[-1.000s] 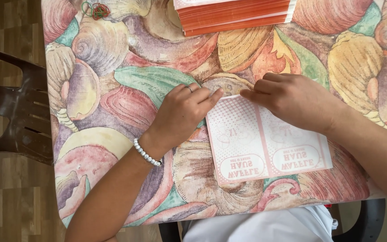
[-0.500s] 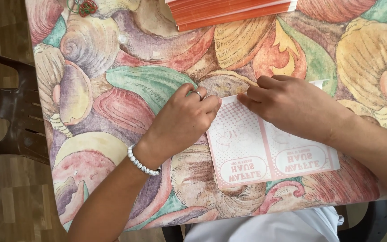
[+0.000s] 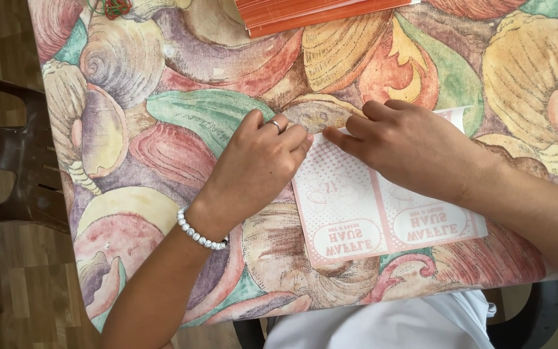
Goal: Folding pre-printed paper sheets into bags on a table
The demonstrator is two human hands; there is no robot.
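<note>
Here, both hands press flat on a pink-and-white printed paper sheet (image 3: 382, 213) lying on the shell-pattern tabletop (image 3: 163, 129): left hand (image 3: 256, 165) w/ fingertips on its upper-left corner, right hand (image 3: 408, 145) spread over the top edge, sheet's long axis running left-right, approx. equally near both.

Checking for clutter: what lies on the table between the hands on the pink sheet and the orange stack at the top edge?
Head view: nothing lies there, only bare shell-patterned tablecloth between the left hand, right hand, pink sheet and orange stack.
</note>
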